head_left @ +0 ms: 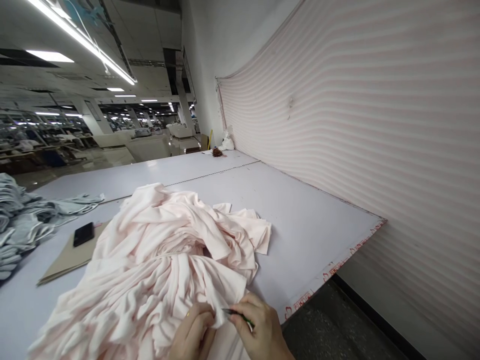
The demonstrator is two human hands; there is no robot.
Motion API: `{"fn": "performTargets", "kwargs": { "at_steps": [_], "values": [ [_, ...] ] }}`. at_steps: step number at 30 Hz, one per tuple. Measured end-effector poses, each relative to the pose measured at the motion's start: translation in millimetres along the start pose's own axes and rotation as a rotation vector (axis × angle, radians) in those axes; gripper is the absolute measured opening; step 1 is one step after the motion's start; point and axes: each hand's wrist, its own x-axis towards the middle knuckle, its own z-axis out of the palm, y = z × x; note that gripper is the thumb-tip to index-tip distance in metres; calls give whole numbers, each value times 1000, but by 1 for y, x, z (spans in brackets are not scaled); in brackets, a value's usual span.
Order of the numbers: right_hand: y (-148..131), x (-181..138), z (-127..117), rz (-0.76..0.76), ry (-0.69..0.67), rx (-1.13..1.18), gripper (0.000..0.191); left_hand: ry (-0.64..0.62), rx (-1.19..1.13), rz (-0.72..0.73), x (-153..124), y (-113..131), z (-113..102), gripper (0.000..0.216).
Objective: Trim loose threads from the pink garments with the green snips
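A big heap of pale pink fabric [165, 260] lies on the white table [307, 220], spreading toward the near edge. My left hand [193, 332] is at the bottom of the view, fingers closed, pinching a fold of the pink fabric. Right beside it, my right hand [262, 330] is closed round a small dark, thin tool [238, 315], probably snips, whose tip touches the same fold. Both hands are partly cut off by the lower frame edge.
A black phone [83, 233] rests on a brown cardboard sheet [65, 260] at the left. Grey garments [22, 220] are piled at the far left. A pink striped fabric wall [375, 110] rises on the right; the table edge [337, 267] drops to dark floor.
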Motion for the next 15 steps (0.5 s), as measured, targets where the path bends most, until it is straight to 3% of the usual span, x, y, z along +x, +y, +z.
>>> {"fn": "performTargets", "kwargs": {
  "at_steps": [5,8,11,13,15],
  "values": [
    [1,-2,1,64,-32,101,22,71,-54,-69,2,9,-1,22],
    [4,0,7,78,-51,48,33,78,-105,-142,2,6,-4,18],
    [11,5,15,104,51,-41,16,-96,-285,-472,8,2,-12,13],
    [14,8,15,107,93,-46,14,-178,-420,-766,15,1,-19,28],
    [12,9,12,70,55,-16,20,-180,-491,-951,24,3,-25,39]
  ]
}}
